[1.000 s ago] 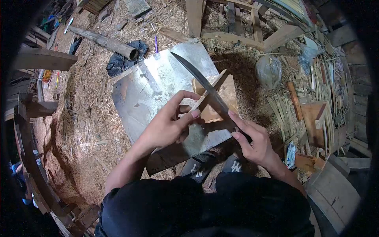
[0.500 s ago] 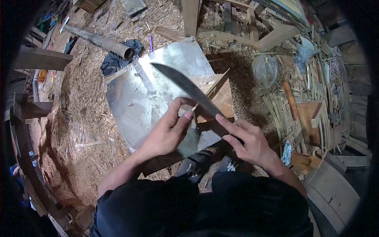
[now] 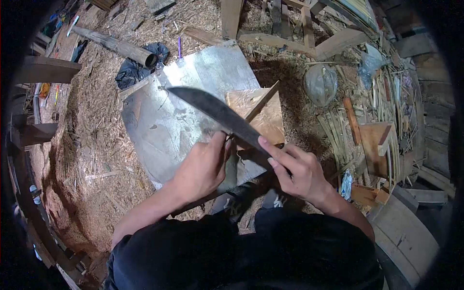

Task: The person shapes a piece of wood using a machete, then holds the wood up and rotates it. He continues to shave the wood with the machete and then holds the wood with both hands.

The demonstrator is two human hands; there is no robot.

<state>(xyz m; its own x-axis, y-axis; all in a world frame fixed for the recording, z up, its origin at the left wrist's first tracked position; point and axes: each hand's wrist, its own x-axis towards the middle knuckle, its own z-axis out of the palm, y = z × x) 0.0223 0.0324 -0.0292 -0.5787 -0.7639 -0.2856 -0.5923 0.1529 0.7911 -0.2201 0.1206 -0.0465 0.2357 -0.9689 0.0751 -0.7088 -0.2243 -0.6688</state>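
A long machete (image 3: pixel 212 110) crosses in front of me, its broad dark blade tip pointing up and to the left. My right hand (image 3: pixel 299 171) is closed round its lower end, index finger stretched along the metal; the handle is hidden. Close under the blade, my left hand (image 3: pixel 203 164) is pinched with knuckles up. It holds a thin wooden stick, now mostly hidden by fingers and blade. Below both hands lies a worn grey metal sheet (image 3: pixel 150 140), with a square wooden board (image 3: pixel 268 116) and a narrow wood strip (image 3: pixel 262 102) at its right.
Wood shavings (image 3: pixel 96 145) cover the ground. A hollow pole (image 3: pixel 113 46) and black plastic bag (image 3: pixel 130 72) lie upper left. Right are a clear plastic bag (image 3: pixel 321 86), thin wood strips (image 3: pixel 336 140) and an orange-brown stick (image 3: pixel 352 121). A timber frame (image 3: pixel 275 41) stands at the back.
My left hand has rolled over, so its knuckles face up and the pale stick is hidden. The machete has shifted slightly left and lower. The whole view has moved a little.
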